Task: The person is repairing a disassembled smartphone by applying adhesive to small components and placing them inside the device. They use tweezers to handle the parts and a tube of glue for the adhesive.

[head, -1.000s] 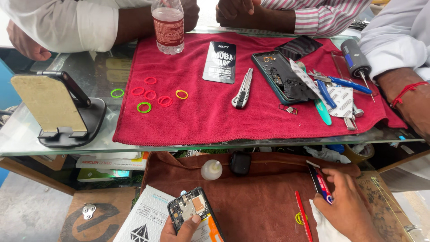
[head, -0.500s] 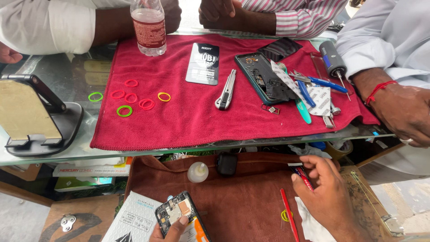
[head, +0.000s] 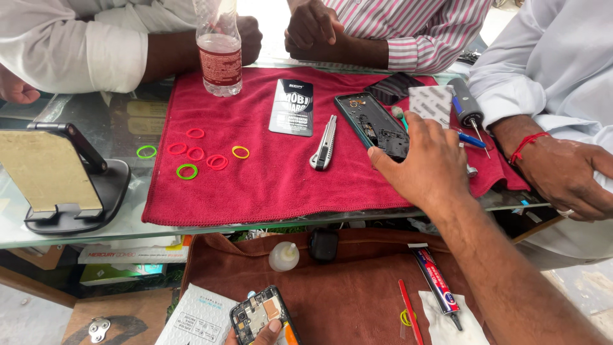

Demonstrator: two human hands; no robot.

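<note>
Phone frame just beside right hand.

Your desk is glossy glass under a soft red cloth; the bottle is clear plastic, the knife dull metal.

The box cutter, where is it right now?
In the head view, the grey box cutter lies on the red cloth, between the black card and the opened phone frame.
</note>
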